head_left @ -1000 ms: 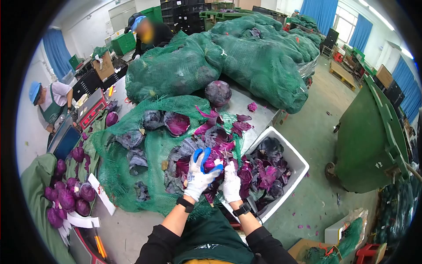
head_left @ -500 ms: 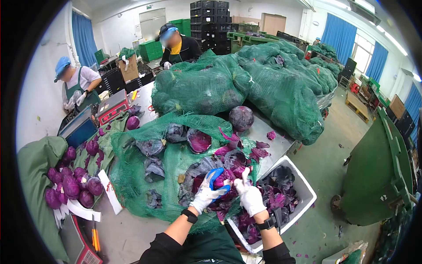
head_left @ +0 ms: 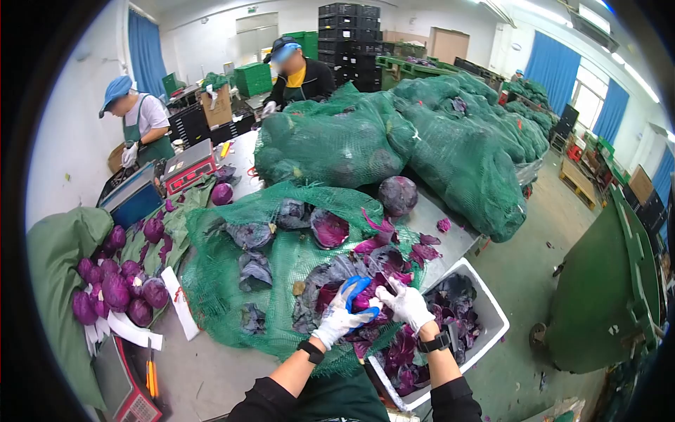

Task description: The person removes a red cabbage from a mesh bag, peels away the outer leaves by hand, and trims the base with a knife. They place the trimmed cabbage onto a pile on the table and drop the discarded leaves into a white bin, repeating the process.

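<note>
My left hand (head_left: 342, 314), in a white glove with blue-coated fingers, curls around a red cabbage (head_left: 363, 301) whose purple surface shows between the hands. Against its right side, my white-gloved right hand (head_left: 408, 305) has its fingers bent; what lies between them is too small to make out. Below and around the hands are loose outer cabbage leaves (head_left: 325, 274) on a green mesh bag (head_left: 285, 309) spread over the metal table. Just right of my right hand, a white foam box (head_left: 494, 309) holds more dark and purple leaves.
Filled green mesh sacks (head_left: 330, 144) sit at the back, with a whole dark cabbage (head_left: 398, 195) before them. Several peeled cabbages (head_left: 116, 292) lie left, near a red scale (head_left: 190, 169) and orange-handled knives (head_left: 151, 376). A green wheeled bin (head_left: 598, 295) stands right. Two people work beyond.
The whole view has shifted slightly, so the table and sacks appear a little farther right. My right hand has turned slightly at the cabbage; my left hand stays around it.
</note>
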`<state>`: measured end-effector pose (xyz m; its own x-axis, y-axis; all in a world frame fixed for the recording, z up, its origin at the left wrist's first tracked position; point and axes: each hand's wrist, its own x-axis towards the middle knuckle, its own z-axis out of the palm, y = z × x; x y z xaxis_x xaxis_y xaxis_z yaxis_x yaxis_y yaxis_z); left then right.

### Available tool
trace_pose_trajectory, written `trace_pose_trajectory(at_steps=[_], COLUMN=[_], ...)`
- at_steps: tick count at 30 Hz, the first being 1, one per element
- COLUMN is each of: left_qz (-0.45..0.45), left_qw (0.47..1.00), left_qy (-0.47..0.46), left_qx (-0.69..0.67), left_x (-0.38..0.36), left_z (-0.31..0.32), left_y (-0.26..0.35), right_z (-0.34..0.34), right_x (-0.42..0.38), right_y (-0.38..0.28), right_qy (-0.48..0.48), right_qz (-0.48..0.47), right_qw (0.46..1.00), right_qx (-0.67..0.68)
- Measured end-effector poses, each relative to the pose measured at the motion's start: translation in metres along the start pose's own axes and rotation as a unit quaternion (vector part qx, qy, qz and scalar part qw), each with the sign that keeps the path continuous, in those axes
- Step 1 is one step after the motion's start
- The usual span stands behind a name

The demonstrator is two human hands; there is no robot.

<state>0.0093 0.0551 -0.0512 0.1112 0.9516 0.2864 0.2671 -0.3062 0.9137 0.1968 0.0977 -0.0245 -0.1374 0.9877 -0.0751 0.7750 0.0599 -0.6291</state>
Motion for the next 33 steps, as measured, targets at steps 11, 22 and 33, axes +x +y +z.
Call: trace_pose_trajectory(at_steps=[11, 22, 33], left_qz=[-0.019, -0.131, -0.206], left_qw=[0.994, 0.971, 0.959], left_qy=[0.043, 0.053, -0.002], left_qx=[0.097, 0.191, 0.196], left_x=[-0.057, -0.042, -0.042], left_z=[-0.017, -0.023, -0.024], left_y=[0.029, 0.04, 0.039], right_z=[0.025, 0.049, 0.056], right_x=[0.017, -0.085, -0.024], right_y=[0.042, -0.037, 0.056], right_qy=[0.075, 0.03, -0.083], right_qz=[0.141, 0.089, 0.189], right_qw=[0.979, 0.946, 0.863], right_qx=[0.129, 0.311, 0.46])
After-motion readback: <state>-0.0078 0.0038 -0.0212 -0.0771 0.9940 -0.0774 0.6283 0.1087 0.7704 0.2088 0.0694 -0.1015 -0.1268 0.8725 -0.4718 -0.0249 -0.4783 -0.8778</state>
